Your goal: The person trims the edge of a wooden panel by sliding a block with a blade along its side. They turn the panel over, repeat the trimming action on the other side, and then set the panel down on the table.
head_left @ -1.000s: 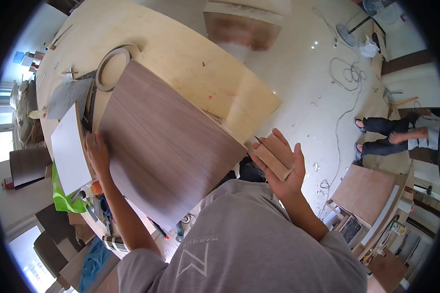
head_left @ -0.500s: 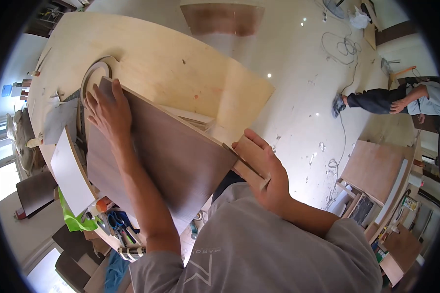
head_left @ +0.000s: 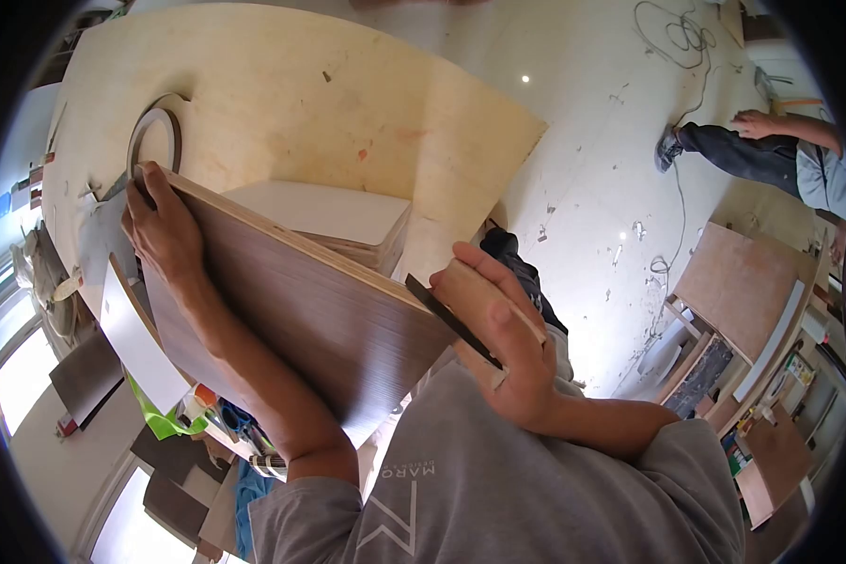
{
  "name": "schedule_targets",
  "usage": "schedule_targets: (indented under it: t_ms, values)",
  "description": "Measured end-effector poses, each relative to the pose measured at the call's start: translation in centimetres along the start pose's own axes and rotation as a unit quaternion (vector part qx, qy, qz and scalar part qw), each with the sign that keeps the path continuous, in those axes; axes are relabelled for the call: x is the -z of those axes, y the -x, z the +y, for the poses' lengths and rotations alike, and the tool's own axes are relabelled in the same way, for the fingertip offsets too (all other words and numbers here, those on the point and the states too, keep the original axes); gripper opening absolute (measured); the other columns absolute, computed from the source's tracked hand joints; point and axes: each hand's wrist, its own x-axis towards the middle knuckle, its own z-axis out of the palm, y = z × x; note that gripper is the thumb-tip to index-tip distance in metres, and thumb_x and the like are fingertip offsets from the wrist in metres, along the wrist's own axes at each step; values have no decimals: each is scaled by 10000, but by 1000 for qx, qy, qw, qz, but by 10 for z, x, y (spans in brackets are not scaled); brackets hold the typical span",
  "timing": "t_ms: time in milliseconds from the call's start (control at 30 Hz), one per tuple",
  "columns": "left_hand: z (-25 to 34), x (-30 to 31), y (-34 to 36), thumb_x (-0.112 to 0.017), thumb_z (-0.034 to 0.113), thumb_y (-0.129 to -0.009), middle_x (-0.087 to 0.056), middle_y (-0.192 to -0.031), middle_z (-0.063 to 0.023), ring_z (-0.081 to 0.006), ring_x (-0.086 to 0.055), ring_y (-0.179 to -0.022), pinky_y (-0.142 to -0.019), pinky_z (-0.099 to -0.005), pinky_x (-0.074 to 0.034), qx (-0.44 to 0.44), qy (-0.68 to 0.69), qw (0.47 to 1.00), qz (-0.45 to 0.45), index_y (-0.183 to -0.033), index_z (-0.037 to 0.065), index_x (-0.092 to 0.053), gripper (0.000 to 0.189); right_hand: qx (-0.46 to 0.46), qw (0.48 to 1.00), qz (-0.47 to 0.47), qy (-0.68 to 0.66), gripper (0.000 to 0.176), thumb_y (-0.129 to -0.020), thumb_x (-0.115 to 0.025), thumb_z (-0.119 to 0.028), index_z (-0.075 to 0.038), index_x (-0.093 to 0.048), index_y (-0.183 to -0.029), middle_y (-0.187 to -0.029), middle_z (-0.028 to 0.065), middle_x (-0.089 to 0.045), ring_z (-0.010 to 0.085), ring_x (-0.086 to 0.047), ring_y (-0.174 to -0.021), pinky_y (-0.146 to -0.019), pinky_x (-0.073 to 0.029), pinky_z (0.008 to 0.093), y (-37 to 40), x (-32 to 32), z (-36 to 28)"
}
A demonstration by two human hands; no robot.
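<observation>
A panel with a brown wood-grain face (head_left: 301, 301) stands tilted in front of me, its pale raw edge facing up. My left hand (head_left: 167, 230) grips the panel's far upper corner, with the fingertips curled over the edge. My right hand (head_left: 517, 348) is wrapped round a wooden sanding block (head_left: 479, 305), which has a dark abrasive strip on its side facing the panel. The block is right at the panel's near corner. Behind the panel, a stack of white-topped boards (head_left: 329, 214) lies on the plywood table (head_left: 291, 85).
A roll of edge banding (head_left: 155, 136) lies past my left hand. At the lower left are a white board (head_left: 136, 334), a green bag (head_left: 155, 414) and tools. Another person's leg (head_left: 743, 155) shows at the right, beside a cable (head_left: 681, 240) on the floor. Wooden boards (head_left: 738, 277) stand lower right.
The panel has tipped so that more of its raw edge shows, and the boards behind it are more visible. My left hand has shifted with its corner. The other person's arm has lifted off the leg.
</observation>
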Motion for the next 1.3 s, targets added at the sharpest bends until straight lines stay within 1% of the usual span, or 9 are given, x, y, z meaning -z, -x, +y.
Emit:
schedule_targets:
  t_ms: [100, 200, 400, 600, 700, 1100, 1300]
  values:
    - [1, 1, 2, -399, 623, -917, -445, -1389, -259, -390, -399, -1315, -1081, -462, -317, 1, 14, 1000, 1, -1382, 35, -474, 754, 10, 1000, 5, -4, 629, -999, -368, -400, 48, -283, -1433, -1278, 156, -526, 207, -490, -1222, -1058, -349, 311, -5, -2, 4]
    - [9, 5, 5, -412, 614, -911, -439, -1393, -260, -392, -402, -1311, -1081, -461, -317, 20, 11, 1000, -7, -1379, 36, -478, 747, 2, 1000, 5, 1, 628, -995, -378, -401, 41, -288, -1432, -1288, 164, -520, 217, -485, -1228, -1061, -353, 323, -6, -2, 3]
    - [6, 1, 3, -427, 607, -904, -465, -1364, -271, -396, -410, -1301, -1077, -464, -319, 23, -14, 999, 17, -1361, 29, -498, 740, -25, 999, 22, 42, 682, -963, -404, -433, 23, -266, -1451, -1317, 184, -503, 233, -475, -1245, -1055, -365, 326, 15, -2, -12]
    - [-2, -1, -3, -430, 612, -907, -484, -1345, -275, -396, -410, -1299, -1075, -462, -320, -2, -9, 1000, 6, -1358, 23, -501, 745, 2, 997, 11, 72, 716, -956, -400, -456, 28, -244, -1460, -1313, 184, -504, 231, -490, -1230, -1052, -364, 319, 11, 0, -7]
    - [-4, -2, -4, -431, 612, -908, -484, -1344, -277, -396, -412, -1296, -1076, -463, -319, -9, -13, 1000, 8, -1360, 19, -498, 748, -12, 998, 26, 48, 719, -959, -393, -462, 40, -248, -1453, -1305, 185, -508, 230, -488, -1231, -1053, -363, 322, 8, -3, -5]
    - [1, 2, 0, -425, 614, -913, -457, -1364, -291, -407, -401, -1308, -1074, -470, -326, 2, -2, 1000, 0, -1367, 8, -485, 759, -2, 998, 1, 57, 686, -962, -380, -409, 55, -239, -1447, -1297, 196, -505, 246, -479, -1241, -1069, -348, 337, 2, 2, -2]
    - [0, 0, 0, -427, 609, -914, -454, -1369, -289, -407, -402, -1306, -1076, -466, -326, 1, 11, 1000, 3, -1368, 8, -484, 756, 3, 999, 4, 37, 687, -962, -384, -401, 62, -233, -1447, -1308, 196, -493, 252, -469, -1250, -1084, -332, 354, -1, 1, 2]
